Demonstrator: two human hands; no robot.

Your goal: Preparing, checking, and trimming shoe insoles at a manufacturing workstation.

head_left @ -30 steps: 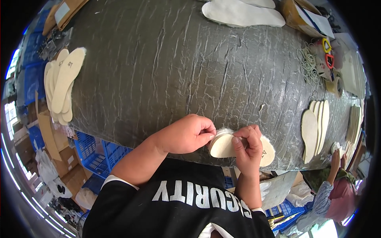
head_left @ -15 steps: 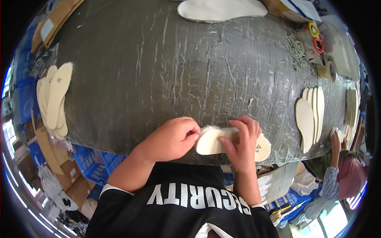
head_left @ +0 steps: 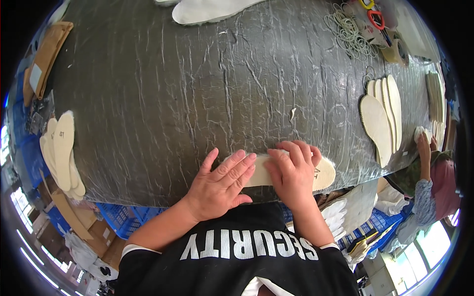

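Observation:
A cream insole (head_left: 324, 173) with a fuzzy pale underside and a dark mark near its right end lies at the table's near edge. Over its left end is my left hand (head_left: 219, 185), fingers stretched and spread, thumb apart. My right hand (head_left: 295, 172) holds the insole around its middle, with bent fingers at the far edge and the thumb close to the upper face. Both hands hide part of the insole, including most of its left end.
Fanned insoles (head_left: 63, 153) lie at the left edge, more insoles (head_left: 377, 126) at the right. Larger white insoles (head_left: 197, 11) are at the far side. Rubber bands (head_left: 348, 34), a tape roll (head_left: 396, 53) and red-handled scissors (head_left: 376, 19) are at back right. A co-worker's hand (head_left: 423, 144) works at far right.
My left hand has opened from a pinch at the insole's left end and now lies spread over it. My right hand keeps its hold. The view has shifted, moving the far things up.

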